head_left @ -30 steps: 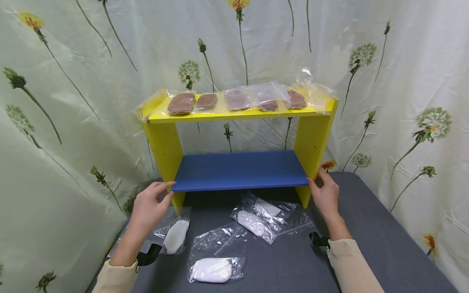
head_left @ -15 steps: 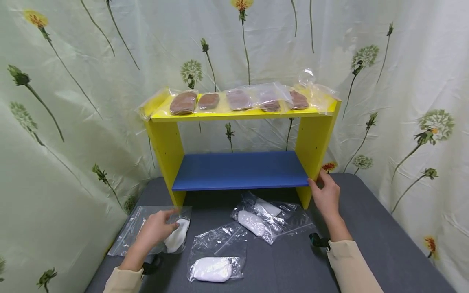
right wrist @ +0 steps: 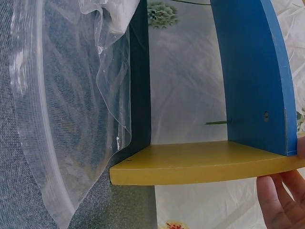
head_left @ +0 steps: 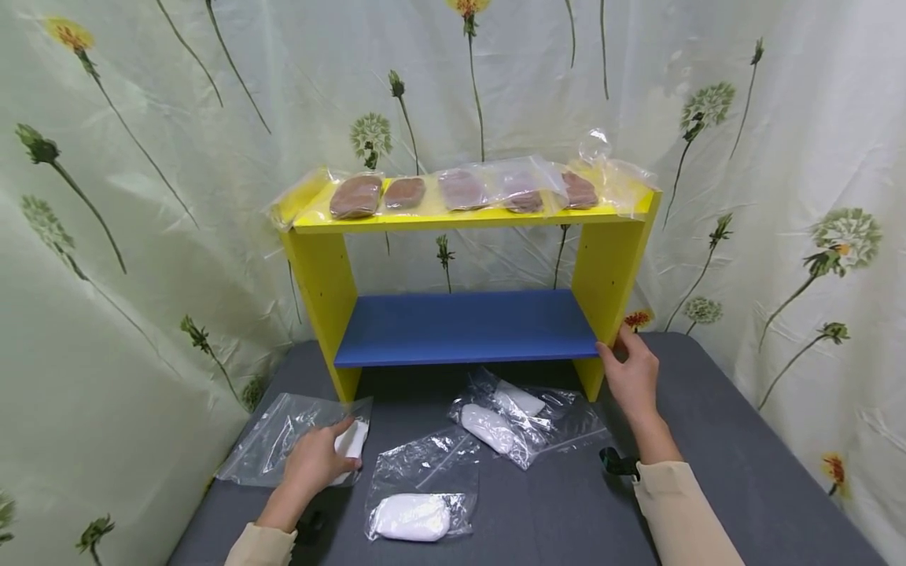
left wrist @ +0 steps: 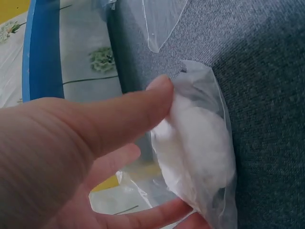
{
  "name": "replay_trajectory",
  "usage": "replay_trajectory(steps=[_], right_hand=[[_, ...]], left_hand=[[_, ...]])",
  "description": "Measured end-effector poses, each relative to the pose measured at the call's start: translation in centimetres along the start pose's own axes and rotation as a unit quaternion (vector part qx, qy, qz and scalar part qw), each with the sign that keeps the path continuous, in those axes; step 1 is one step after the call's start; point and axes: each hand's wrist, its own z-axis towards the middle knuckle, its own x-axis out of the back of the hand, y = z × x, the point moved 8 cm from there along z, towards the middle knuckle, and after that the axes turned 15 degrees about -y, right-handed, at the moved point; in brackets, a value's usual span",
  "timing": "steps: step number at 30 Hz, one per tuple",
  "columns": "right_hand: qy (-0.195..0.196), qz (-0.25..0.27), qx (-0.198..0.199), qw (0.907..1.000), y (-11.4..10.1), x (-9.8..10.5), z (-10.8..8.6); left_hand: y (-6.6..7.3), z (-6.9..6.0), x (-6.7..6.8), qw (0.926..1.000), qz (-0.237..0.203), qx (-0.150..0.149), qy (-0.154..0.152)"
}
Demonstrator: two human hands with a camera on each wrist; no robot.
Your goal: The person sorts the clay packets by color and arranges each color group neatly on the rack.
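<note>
My left hand [head_left: 314,464] is on a clear zip bag [head_left: 265,444] at the left of the table, pinching it about a white, smooth lump [left wrist: 202,148]. In the left wrist view the thumb lies on the lump's near end and fingertips reach its other side. My right hand [head_left: 633,377] grips the yellow right side panel [head_left: 602,287] of a small shelf unit beside the blue board [head_left: 463,326]. Its fingers [right wrist: 274,195] lie along the panel's outer face.
Several bags with brown slabs [head_left: 356,196] lie along the yellow top shelf [head_left: 453,222]. Another bagged white lump [head_left: 410,516] lies at the front middle of the grey table [head_left: 566,519]. Two overlapping bags [head_left: 520,417] with white lumps lie before the unit. A flowered curtain [head_left: 495,94] hangs behind.
My left hand has let go of the unit's left side, come down toward the front and taken hold of the left bag. The right hand stays on the right panel.
</note>
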Motion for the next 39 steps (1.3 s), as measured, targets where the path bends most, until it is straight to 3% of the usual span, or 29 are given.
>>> replay_trajectory(steps=[8, 13, 25, 31, 39], right_hand=[[0.007, -0.004, 0.004, 1.0000, -0.2, 0.3, 0.4], [-0.004, -0.004, -0.001, 1.0000, -0.2, -0.1, 0.5], [0.000, -0.001, -0.002, 1.0000, 0.1, -0.1, 0.3], [-0.004, -0.005, -0.006, 1.0000, 0.2, -0.2, 0.3], [-0.002, -0.004, -0.003, 1.0000, 0.2, -0.1, 0.0]], left_hand=[[1.0, 0.4, 0.5, 0.9975, 0.008, -0.056, 0.042], [0.5, 0.5, 0.1, 0.9989, -0.011, -0.034, 0.031], [0.6, 0.3, 0.3, 0.9989, -0.038, -0.025, 0.007], [1.2, 0.4, 0.6, 0.9986, -0.041, -0.031, -0.015], [3.2, 0.4, 2.0, 0.9960, -0.067, -0.059, -0.010]])
